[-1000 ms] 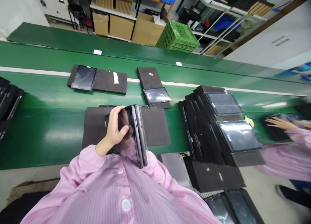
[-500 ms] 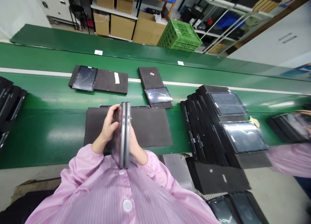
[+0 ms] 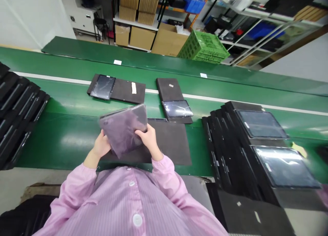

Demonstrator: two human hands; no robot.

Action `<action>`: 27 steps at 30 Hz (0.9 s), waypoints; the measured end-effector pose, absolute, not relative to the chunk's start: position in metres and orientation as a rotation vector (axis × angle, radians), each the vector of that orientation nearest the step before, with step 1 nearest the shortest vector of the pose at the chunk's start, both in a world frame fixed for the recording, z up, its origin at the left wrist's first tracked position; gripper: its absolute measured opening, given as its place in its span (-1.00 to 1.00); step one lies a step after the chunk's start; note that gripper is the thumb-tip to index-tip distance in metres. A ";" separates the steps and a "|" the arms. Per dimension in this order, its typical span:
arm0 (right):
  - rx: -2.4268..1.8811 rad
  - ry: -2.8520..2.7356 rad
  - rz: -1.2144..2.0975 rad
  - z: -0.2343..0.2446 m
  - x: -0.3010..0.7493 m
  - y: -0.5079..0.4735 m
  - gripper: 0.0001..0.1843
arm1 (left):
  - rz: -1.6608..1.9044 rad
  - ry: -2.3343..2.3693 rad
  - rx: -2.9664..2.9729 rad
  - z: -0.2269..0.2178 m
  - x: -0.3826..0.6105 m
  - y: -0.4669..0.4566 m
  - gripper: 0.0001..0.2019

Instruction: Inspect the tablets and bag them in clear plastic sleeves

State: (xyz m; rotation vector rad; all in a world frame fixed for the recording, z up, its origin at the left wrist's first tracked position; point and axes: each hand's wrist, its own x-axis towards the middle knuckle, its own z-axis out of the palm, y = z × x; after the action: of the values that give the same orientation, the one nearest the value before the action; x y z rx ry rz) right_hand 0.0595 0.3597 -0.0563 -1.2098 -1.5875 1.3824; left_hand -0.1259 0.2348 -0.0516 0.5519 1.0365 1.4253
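Observation:
Both of my hands hold a pair of tablets (image 3: 125, 128) pressed together and tilted above the workbench. The broad face toward me is greyish purple, glossy and blurred by motion; the second tablet is mostly hidden behind it. My left hand (image 3: 101, 145) grips the lower left edge. On the right side, my right hand (image 3: 149, 137) has its thumb on the near face and its fingers behind. Beneath them lies a dark foam pad (image 3: 173, 143), with the edge of another tablet (image 3: 157, 120) showing at its far side.
On the green bench stand a foam block with a tablet (image 3: 103, 87) and another block with a tablet (image 3: 177, 108). Stacks of black foam trays (image 3: 19, 113) rise at left, and more trays (image 3: 230, 154) with tablets at right. A green crate (image 3: 203, 46) sits beyond.
The tablets have turned from edge-on to broad face toward me and moved up, away from my body. My hands have shifted apart to their two sides. The camera view has swung left.

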 end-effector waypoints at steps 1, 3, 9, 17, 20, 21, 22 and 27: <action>-1.257 -1.555 1.352 -0.058 0.064 0.358 -0.58 | 1.404 1.016 0.517 -0.057 -0.122 0.230 -0.22; -1.327 -1.495 1.315 -0.063 0.072 0.354 -0.55 | 1.373 1.060 0.495 -0.070 -0.112 0.224 -0.19; -1.340 -1.360 1.282 -0.089 0.087 0.346 -0.48 | 1.344 1.225 0.395 -0.099 -0.092 0.230 -0.25; -1.418 -1.291 0.791 -0.090 0.088 0.331 -0.75 | 1.335 1.193 0.388 -0.103 -0.092 0.228 -0.28; -1.179 -1.593 0.635 -0.074 0.071 0.309 -0.87 | 1.332 1.201 0.426 -0.103 -0.092 0.228 -0.31; -1.032 -1.732 0.714 -0.069 0.064 0.298 -0.87 | 1.323 1.210 0.429 -0.101 -0.092 0.228 -0.31; -0.861 -1.867 0.867 -0.064 0.056 0.286 -0.84 | 1.313 1.226 0.431 -0.100 -0.092 0.228 -0.31; -0.022 -2.280 1.654 -0.054 0.028 0.248 -0.81 | 1.285 1.242 0.490 -0.097 -0.094 0.226 -0.30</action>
State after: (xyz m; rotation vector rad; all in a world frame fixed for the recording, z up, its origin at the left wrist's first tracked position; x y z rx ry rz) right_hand 0.0280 0.2483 -0.0536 -0.0218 -2.2798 1.6538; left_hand -0.0935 0.2258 -0.0972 0.4904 1.2416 1.2849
